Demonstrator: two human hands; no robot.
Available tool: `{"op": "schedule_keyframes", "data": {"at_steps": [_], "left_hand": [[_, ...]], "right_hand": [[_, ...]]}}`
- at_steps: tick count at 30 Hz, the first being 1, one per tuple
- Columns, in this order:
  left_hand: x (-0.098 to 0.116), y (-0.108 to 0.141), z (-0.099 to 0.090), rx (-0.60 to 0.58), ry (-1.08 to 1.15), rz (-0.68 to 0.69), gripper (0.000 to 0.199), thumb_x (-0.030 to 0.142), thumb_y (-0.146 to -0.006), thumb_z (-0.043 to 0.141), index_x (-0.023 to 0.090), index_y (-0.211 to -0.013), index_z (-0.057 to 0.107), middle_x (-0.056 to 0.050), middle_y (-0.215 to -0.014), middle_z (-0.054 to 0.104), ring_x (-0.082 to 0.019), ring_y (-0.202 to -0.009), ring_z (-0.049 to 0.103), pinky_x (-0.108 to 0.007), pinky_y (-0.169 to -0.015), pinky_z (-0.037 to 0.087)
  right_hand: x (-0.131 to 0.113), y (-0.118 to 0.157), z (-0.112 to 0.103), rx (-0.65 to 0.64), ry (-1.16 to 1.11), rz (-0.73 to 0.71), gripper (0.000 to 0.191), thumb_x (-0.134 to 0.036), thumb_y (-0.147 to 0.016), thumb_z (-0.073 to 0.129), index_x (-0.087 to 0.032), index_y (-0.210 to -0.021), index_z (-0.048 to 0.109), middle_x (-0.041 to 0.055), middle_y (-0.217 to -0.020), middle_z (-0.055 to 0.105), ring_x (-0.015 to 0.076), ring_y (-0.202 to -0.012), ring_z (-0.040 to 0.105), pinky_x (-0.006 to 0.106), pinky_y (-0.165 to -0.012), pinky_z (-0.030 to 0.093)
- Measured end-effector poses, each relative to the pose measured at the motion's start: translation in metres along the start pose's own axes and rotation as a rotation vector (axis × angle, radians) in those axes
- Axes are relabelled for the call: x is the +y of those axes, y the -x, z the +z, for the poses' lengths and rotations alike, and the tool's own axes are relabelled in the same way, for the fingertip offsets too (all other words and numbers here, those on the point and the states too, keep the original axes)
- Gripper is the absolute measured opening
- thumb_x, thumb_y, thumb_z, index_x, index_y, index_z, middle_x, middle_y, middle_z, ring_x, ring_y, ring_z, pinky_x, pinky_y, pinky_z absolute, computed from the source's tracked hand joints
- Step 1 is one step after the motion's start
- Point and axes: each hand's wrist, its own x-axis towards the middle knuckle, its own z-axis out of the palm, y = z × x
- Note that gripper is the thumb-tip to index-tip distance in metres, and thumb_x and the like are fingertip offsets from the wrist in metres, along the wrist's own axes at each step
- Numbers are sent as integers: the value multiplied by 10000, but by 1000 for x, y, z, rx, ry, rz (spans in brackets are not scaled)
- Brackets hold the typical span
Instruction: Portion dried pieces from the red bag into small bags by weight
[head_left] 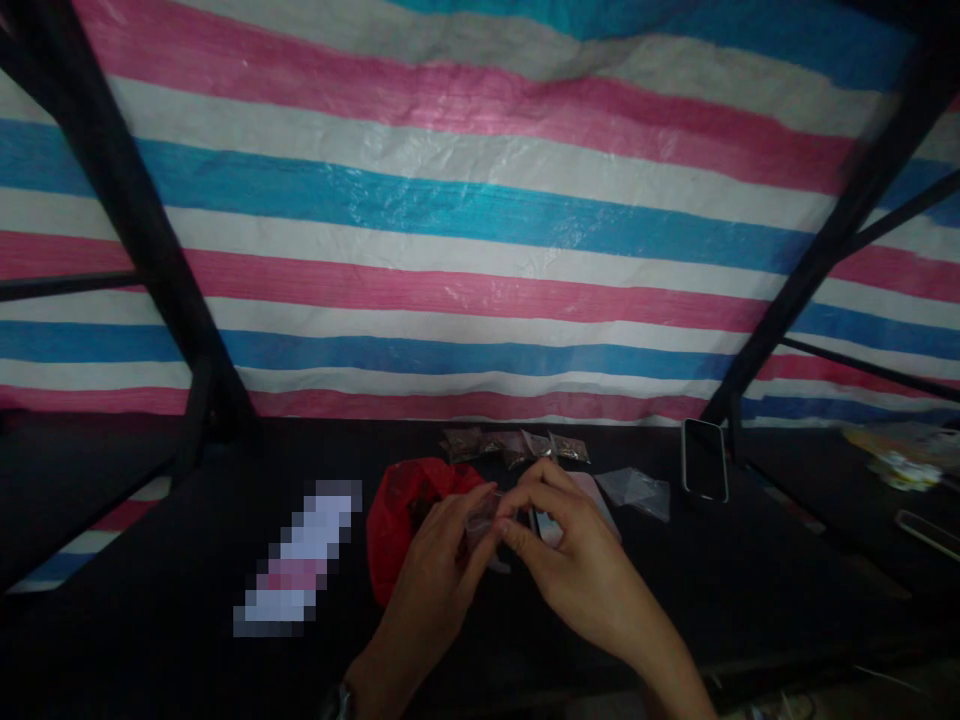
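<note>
Both of my hands meet over the dark tabletop around a small clear plastic bag (484,515). My left hand (442,555) grips the bag between thumb and fingers, and a watch (343,700) shows on that wrist. The fingertips of my right hand (574,540) pinch the bag's right edge. Just behind my left hand stands an open red plastic bag (390,515) with dark contents, partly covered by the hand. A pale flat object (596,495), mostly hidden, lies beyond my right hand. Several small filled clear packets (517,445) lie in a row farther back.
A clear plastic bag (636,492) and a phone (703,460) lie to the right. On the left, a blurred-out screen-like item (304,560) rests on the black table (180,640). Dark metal posts (142,220) flank a striped tarp (480,210). Plastic packaging (907,455) sits far right.
</note>
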Motion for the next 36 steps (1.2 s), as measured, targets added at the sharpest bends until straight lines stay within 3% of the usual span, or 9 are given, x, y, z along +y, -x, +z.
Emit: {"op": "schedule_keyframes", "data": {"at_steps": [3,6,10,13,16,21,26,30,36], "left_hand": [[6,-2,-17,122,94,-119,366,479,-977,648,268,-1261,742,-81,-1231,812,-280,-1145,768,-410,-991,621],[6,-7,-45,397,184,-242,506,624,-918,688,231,-1233,734,-97,-1210,811,-298,-1126,764,-423,-995,611],[-2,-7,-80,608,266,-345,687,749,-816,725,198,-1226,709,-92,-1129,800,-290,-1016,759,-418,-937,605],[-11,6,-85,475,226,-395,609,710,-861,696,211,-1210,712,-87,-1163,779,-291,-1081,726,-415,-978,567],[-19,26,-74,272,170,-419,463,610,-956,628,222,-1197,708,-96,-1220,751,-296,-1154,686,-439,-1044,520],[-29,36,-54,225,127,-419,392,552,-979,591,212,-1124,721,-111,-1145,702,-313,-1141,650,-472,-1057,490],[-30,24,-49,241,305,-444,393,551,-930,656,215,-1113,745,-125,-1295,669,-320,-1247,618,-462,-1133,435],[-29,16,-42,143,568,-535,398,566,-895,712,193,-1027,750,-70,-1010,746,-257,-978,684,-380,-944,524],[-29,11,-29,281,598,-540,395,598,-883,694,205,-919,703,-9,-838,689,-193,-796,644,-312,-803,542]], "right_hand": [[5,-9,-6,109,-67,-57,144,-268,-1030,613,-248,-998,752,17,-951,660,175,-874,623,291,-782,484],[18,-21,-11,249,-37,-26,151,-317,-1003,624,-235,-1012,750,16,-912,675,185,-830,624,301,-769,482],[31,-35,12,-3,84,58,146,-249,-979,624,-233,-1002,768,27,-974,758,202,-903,679,315,-842,496],[36,-39,50,-307,302,112,203,-147,-944,648,-240,-1048,795,47,-1108,799,241,-1076,703,349,-961,483],[42,-44,78,-420,558,137,325,-78,-915,644,-227,-1167,787,81,-1231,786,277,-1207,677,376,-1030,465],[50,-58,85,-444,658,135,443,32,-858,570,-172,-1201,764,133,-1281,761,312,-1269,651,420,-1077,449],[59,-63,93,-442,619,125,571,116,-766,508,-162,-1202,750,112,-1272,764,262,-1236,681,358,-1067,468],[72,-57,106,-411,460,106,574,94,-791,493,-175,-1225,756,108,-1299,746,240,-1231,687,322,-1070,475],[91,-50,101,-338,300,108,595,93,-736,488,-179,-1174,785,98,-1216,762,209,-1142,699,289,-1011,499]]}}
